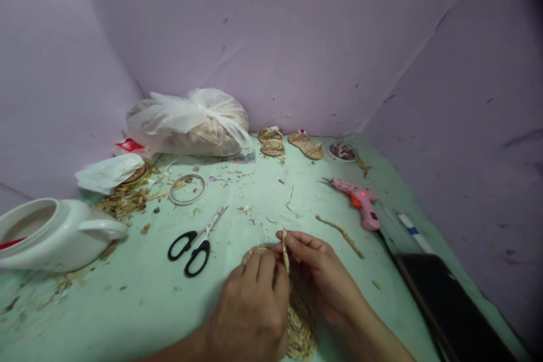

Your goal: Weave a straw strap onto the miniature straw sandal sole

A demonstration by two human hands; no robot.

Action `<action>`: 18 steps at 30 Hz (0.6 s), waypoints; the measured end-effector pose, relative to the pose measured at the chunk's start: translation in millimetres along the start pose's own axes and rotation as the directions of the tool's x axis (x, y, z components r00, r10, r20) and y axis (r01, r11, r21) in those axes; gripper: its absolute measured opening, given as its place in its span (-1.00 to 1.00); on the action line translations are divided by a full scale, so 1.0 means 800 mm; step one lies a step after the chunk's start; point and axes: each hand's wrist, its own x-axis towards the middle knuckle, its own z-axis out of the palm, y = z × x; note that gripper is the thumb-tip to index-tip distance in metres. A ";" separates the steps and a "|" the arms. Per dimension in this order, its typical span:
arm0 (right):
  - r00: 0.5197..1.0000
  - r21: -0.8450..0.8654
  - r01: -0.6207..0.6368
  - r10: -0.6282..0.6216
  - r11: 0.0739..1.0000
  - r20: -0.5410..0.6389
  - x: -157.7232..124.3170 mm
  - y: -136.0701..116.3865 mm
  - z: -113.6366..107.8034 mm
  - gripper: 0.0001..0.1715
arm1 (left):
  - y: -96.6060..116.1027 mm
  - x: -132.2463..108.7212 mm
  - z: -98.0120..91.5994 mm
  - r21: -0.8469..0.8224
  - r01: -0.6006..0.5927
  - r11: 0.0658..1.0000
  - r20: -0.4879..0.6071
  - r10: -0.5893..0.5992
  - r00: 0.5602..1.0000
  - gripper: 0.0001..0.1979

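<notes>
A coiled piece of braided straw [302,325], long and rounded like a slipper sole, lies at the front of the table. My left hand [254,300] is closed over it, fingers bent down onto the straw and hiding much of its middle. Between the thumb and forefinger of my right hand [316,263], the end of a straw braid [285,249] is pinched and stands up from the piece. Scissors with black handles [199,244] lie slightly spread to the left. A loose length of straw braid [343,236] rests beyond my right hand.
A pink glue gun [360,201] with a lit red light lies right, its cord running past a dark phone [452,305]. A white teapot [63,237] lies left. At the back are a plastic bag [190,121], two straw slippers [306,145], and a bead dish [343,151]. A tape roll [170,192] lies among scraps.
</notes>
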 end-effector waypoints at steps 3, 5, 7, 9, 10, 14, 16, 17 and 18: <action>0.997 0.037 -0.027 0.024 0.999 0.076 0.000 0.000 0.008 -0.81 | -0.025 0.007 -0.027 -0.103 0.064 0.993 -0.033 -0.068 0.997 -0.76; 0.994 -0.001 -0.028 0.028 1.000 0.104 0.002 0.002 0.011 -0.81 | -0.060 0.017 -0.058 -0.042 0.186 0.982 -0.051 -0.188 0.981 -0.77; 0.998 -0.049 -0.030 0.033 0.998 0.059 0.004 0.004 0.012 -0.80 | -0.104 0.027 -0.093 0.026 0.411 0.911 -0.102 -0.406 0.908 -0.78; 0.998 -0.057 -0.050 0.052 0.997 0.030 0.007 0.008 0.010 -0.79 | -0.149 0.032 -0.120 -0.013 0.621 0.784 -0.132 -0.617 0.776 -0.81; 0.997 -0.047 -0.067 0.068 0.997 0.019 0.008 0.010 0.009 -0.77 | -0.169 0.033 -0.128 -0.055 0.704 0.708 -0.105 -0.706 0.701 -0.80; 0.993 -0.026 -0.116 0.116 0.993 0.003 0.008 0.014 0.003 -0.74 | -0.223 0.026 -0.123 -0.031 0.775 0.631 0.078 -0.772 0.631 -0.78; 0.995 -0.039 -0.101 0.100 0.994 -0.019 0.006 0.014 0.002 -0.73 | -0.235 0.023 -0.110 0.050 0.747 0.663 0.149 -0.745 0.650 -0.77; 0.995 -0.047 -0.094 0.093 0.994 -0.029 0.005 0.013 0.002 -0.73 | -0.238 0.023 -0.102 0.074 0.734 0.675 0.173 -0.733 0.657 -0.78; 0.995 -0.053 -0.089 0.087 0.995 -0.038 0.004 0.012 0.003 -0.73 | -0.240 0.023 -0.095 0.094 0.717 0.691 0.197 -0.719 0.667 -0.79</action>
